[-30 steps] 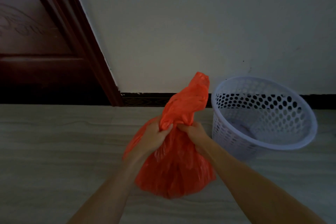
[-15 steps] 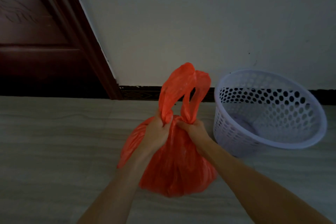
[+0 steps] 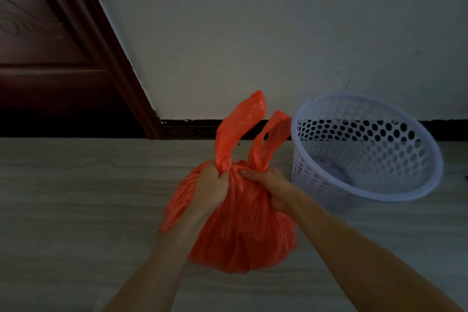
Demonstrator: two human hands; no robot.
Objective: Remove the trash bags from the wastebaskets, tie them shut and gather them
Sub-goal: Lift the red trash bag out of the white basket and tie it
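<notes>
A full orange trash bag [image 3: 243,230] sits on the pale floor in front of me. Its top is split into two upright flaps. My left hand [image 3: 211,185] grips the base of the left flap [image 3: 238,129]. My right hand [image 3: 272,185] pinches the base of the right flap [image 3: 269,139]. To the right stands a white perforated wastebasket [image 3: 364,149], tilted toward me, with no bag in it and something pale at its bottom.
A white wall with a dark skirting board [image 3: 192,129] runs behind the bag and basket. A dark wooden door and frame [image 3: 63,58] fill the upper left. Pale wood-grain floor [image 3: 76,197] spreads left and toward me.
The bag's single bunched top has been parted into two flaps, one in each hand, and they now stand further apart. The view has shifted slightly.
</notes>
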